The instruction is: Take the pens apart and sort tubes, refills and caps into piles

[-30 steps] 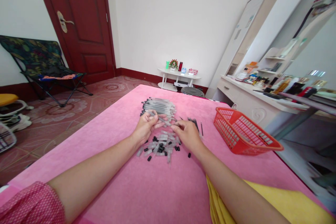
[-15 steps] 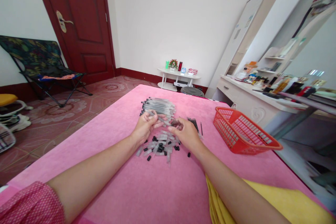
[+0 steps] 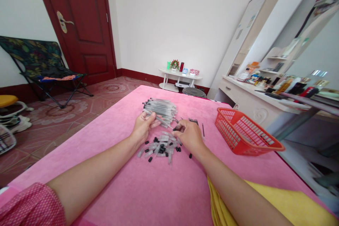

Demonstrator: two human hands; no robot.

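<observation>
My left hand is closed round a clear pen barrel that slants toward my right hand. The right hand pinches the barrel's near end; what sits between its fingertips is too small to make out. Under both hands lies a heap of clear caps and small black plugs on the pink cloth. Just beyond the left hand is a pile of clear pen barrels. A bundle of thin black refills lies behind the right hand.
A red plastic basket stands to the right on the pink cloth. A yellow cloth covers the near right corner. A white dresser with bottles stands at the right; a folding chair and a red door are at the left.
My left hand has moved a little farther away and left with the barrel. The right hand's fingers have shifted along the barrel's near end.
</observation>
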